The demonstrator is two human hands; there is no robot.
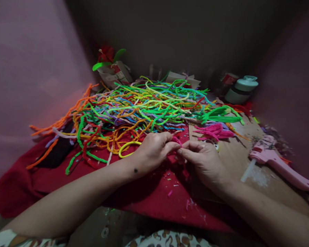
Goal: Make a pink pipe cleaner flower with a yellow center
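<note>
While the left hand [156, 149] and right hand [207, 159] pinch the magenta strand [177, 140], keep both grips close and gentle.

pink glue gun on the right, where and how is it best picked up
Probably by its handle, from above on the right: it lies bare, slanting toward the picture's right edge, away from the whitish glue stick jutting from the body.

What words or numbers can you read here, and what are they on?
None can be read.
Box with the red patch: any print is too blurred to read.
Container with the mint lid: no readable label.
Pink glue gun: no readable marking.
</note>
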